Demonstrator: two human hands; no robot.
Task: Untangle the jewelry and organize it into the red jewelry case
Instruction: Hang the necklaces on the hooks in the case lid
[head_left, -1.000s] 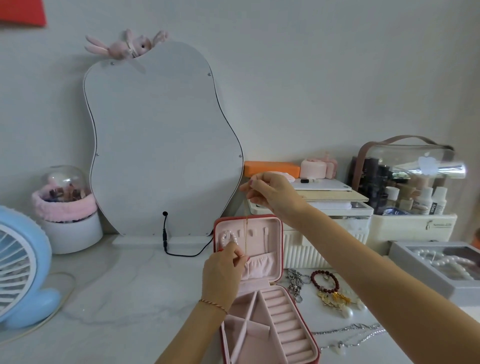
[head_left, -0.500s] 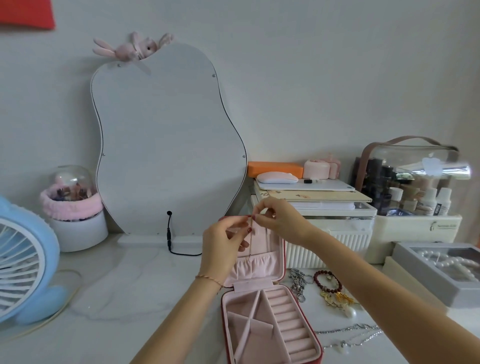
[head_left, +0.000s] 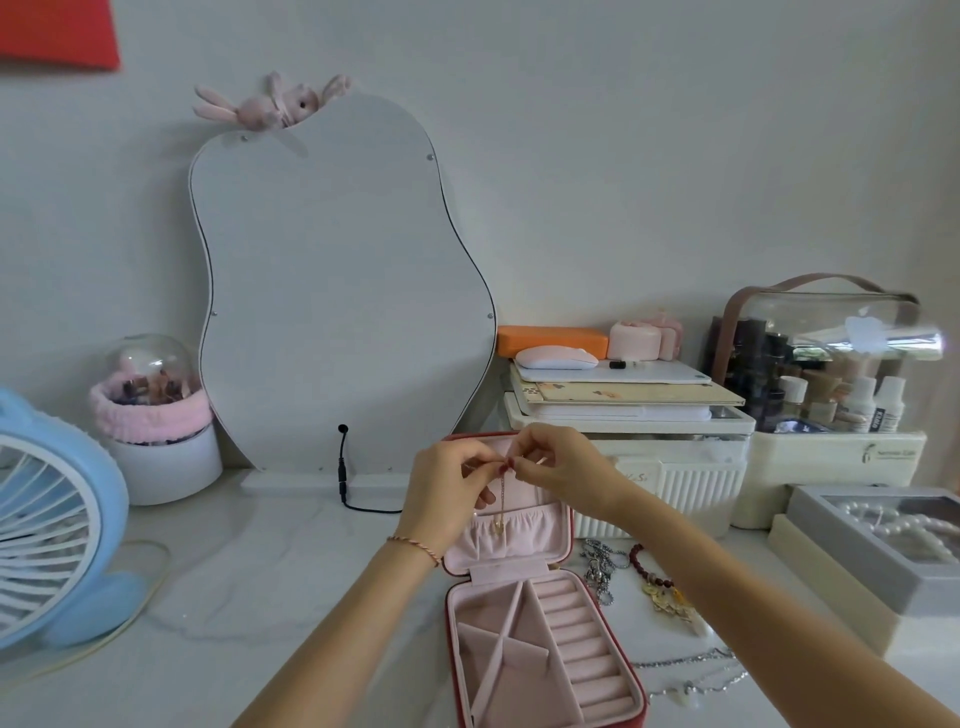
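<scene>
- The left hand (head_left: 451, 488) and the right hand (head_left: 563, 470) meet fingertip to fingertip in front of the upright lid of the red jewelry case (head_left: 524, 582).
- Both hands pinch the top of a thin gold necklace (head_left: 502, 503) between thumb and forefinger; the remaining fingers are loosely curled.
- The necklace hangs straight down from the pinch, its small pendant level with the gathered pink pocket in the lid.
- The case stands open on the white table (head_left: 249, 597), its pink divided tray lying flat in front.
- Just right of the case lie a silver chain (head_left: 597, 566), a dark red bead bracelet (head_left: 641, 566) and gold pieces (head_left: 670, 605).
- 2 more silver necklaces (head_left: 691, 675) lie nearer the front edge.
- A blue fan (head_left: 57, 535) stands at the far left.
</scene>
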